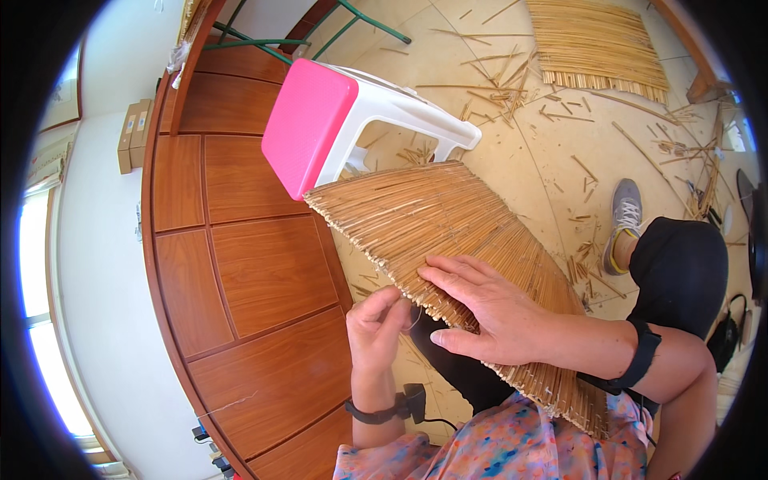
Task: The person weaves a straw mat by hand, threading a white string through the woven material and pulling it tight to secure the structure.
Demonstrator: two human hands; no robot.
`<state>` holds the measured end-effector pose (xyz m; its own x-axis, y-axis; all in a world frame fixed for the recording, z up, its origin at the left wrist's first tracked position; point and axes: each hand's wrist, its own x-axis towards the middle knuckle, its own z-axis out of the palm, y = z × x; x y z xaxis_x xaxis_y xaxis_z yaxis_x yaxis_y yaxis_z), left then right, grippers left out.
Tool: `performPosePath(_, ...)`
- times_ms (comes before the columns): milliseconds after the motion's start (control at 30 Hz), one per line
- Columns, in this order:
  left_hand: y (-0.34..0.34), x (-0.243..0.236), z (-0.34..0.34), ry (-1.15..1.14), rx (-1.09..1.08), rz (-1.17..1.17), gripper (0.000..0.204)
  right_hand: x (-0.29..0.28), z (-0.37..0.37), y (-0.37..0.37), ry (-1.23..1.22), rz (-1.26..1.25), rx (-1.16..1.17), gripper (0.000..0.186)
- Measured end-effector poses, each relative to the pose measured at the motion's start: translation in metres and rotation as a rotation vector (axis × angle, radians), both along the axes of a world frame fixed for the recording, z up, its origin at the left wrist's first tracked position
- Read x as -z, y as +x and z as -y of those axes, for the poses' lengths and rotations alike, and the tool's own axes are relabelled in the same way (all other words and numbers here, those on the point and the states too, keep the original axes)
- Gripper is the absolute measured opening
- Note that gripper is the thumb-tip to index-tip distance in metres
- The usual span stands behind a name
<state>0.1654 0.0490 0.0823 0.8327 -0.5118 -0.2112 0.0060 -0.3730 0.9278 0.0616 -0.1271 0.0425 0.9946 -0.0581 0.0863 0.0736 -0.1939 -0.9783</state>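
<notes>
A mat of thin straw-coloured stalks (pixel 448 232) lies slanted across my lap, its far corner by a pink-topped white stool (pixel 312 120). At the mat's left edge, where the cut stalk ends show, my left hand (pixel 374 330) is closed in a pinch. A thin thread (pixel 414 322) loops beside its fingertips; whether it is thread or wire is hard to see. My right hand (pixel 500 320) rests flat on the mat, fingers stretched over the stalks and thumb apart, reaching past the edge. Black straps circle both my forearms.
Another stalk mat (pixel 596 44) lies on the tiled floor at the far right. Broken stalk pieces (pixel 504 88) are scattered over the tiles. A panelled wooden cabinet (pixel 272 272) stands close on my left. Green metal legs (pixel 344 28) stand behind the stool.
</notes>
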Motion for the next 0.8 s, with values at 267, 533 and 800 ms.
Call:
performPosePath(267,0.001,-0.002,-0.006,-0.030,0.016,-0.044,0.016,0.000,0.000,0.000,-0.010,-0.006,-0.012,0.072)
performPosePath(533,0.004,-0.001,-0.014,-0.054,0.088,-0.077,0.029,0.001,0.000,0.000,-0.005,-0.001,-0.009,0.071)
performPosePath(800,-0.007,-0.011,-0.005,-0.065,0.014,-0.141,0.027,0.000,0.000,0.001,-0.009,-0.001,-0.006,0.073)
